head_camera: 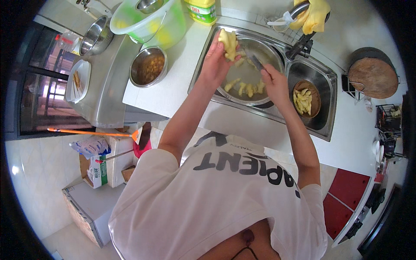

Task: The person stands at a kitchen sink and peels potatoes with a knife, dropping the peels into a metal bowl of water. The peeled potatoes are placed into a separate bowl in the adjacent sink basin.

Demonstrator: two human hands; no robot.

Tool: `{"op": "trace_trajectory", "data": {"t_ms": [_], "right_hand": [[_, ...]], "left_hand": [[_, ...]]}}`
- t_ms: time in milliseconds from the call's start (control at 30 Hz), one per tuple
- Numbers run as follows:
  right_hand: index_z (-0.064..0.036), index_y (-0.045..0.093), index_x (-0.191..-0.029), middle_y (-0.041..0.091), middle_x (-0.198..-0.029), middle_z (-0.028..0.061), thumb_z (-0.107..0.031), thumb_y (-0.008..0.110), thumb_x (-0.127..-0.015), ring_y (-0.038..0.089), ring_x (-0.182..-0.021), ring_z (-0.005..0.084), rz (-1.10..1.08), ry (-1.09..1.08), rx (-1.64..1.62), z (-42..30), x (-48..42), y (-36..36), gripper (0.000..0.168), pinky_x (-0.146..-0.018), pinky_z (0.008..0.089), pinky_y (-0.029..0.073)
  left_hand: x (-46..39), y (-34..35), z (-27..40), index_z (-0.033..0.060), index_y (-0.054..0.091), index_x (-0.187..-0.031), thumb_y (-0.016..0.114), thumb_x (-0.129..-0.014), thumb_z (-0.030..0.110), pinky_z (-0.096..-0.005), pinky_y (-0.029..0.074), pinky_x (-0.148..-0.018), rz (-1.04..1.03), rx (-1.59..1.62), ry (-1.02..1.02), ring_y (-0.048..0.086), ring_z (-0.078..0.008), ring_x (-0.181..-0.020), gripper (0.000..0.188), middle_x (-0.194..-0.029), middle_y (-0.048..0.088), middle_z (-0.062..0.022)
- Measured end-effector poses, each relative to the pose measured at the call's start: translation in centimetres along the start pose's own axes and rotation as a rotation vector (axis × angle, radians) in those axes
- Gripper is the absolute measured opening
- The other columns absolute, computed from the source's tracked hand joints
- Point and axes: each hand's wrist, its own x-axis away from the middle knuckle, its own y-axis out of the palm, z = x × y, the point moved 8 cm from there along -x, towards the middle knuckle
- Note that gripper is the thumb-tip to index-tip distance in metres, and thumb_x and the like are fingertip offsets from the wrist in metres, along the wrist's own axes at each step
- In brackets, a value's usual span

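A knobbly piece of pale yellow ginger root (pixel 229 44) is held in my left hand (pixel 214 61), above the left side of a wide metal basin (pixel 242 73). My right hand (pixel 276 84) grips a knife (pixel 256 62) by its handle, the blade pointing up and left toward the ginger but apart from it. Several ginger pieces (pixel 248 89) lie in the basin, which looks to hold water and sits in the larger bowl of a steel sink (pixel 208 45). In the smaller sink bowl, a brown basket (pixel 317 104) contains more pale yellow pieces (pixel 302 101).
A black faucet (pixel 299 48) draped with a yellow cloth (pixel 313 14) rises behind the sink. Left of it are a steel bowl of brown liquid (pixel 149 67), a green translucent bucket (pixel 159 29) and a detergent jug (pixel 203 13). Round cutting boards (pixel 373 78) stand in a rack at right.
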Motion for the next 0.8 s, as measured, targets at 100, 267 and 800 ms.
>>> {"op": "trace_trajectory", "data": {"t_ms": [100, 267, 800], "right_hand": [[-0.005, 0.058, -0.099, 0.059, -0.069, 0.0164, -0.014, 0.053, -0.085, 0.056, -0.056, 0.0299, -0.062, 0.218, -0.170, 1.7, -0.7, 0.6, 0.017, -0.053, 0.0340, 0.044], [-0.001, 0.057, -0.104, 0.061, -0.075, 0.0154, -0.009, 0.055, -0.077, 0.059, -0.061, 0.0275, -0.491, 0.424, 0.148, 13.5, 0.8, 5.6, 0.028, -0.057, 0.0353, 0.046], [0.003, 0.061, -0.091, 0.060, -0.090, 0.0240, -0.007, 0.051, -0.072, 0.056, -0.089, 0.0401, -0.568, 0.223, 0.462, 20.1, -0.2, 8.6, 0.022, -0.077, 0.0436, 0.045]], "left_hand": [[-1.1, -2.9, -1.1, 0.0229, 0.033, -0.132, 0.041, -0.091, 0.045, -0.0374, 0.043, -0.087, -0.069, 0.172, -0.128, 0.049, -0.0237, -0.107, 0.047, -0.120, 0.049, -0.0075], [-0.7, -6.5, -1.9, 0.0132, 0.044, -0.119, 0.039, -0.090, 0.049, -0.0302, 0.047, -0.071, 0.021, 0.297, -0.141, 0.054, -0.0232, -0.093, 0.047, -0.109, 0.053, -0.0077], [4.1, -3.9, -3.9, 0.0037, 0.026, -0.134, 0.035, -0.095, 0.024, -0.0359, 0.042, -0.095, 0.099, 0.484, -0.116, 0.037, -0.0332, -0.123, 0.045, -0.132, 0.035, -0.0210]]}}
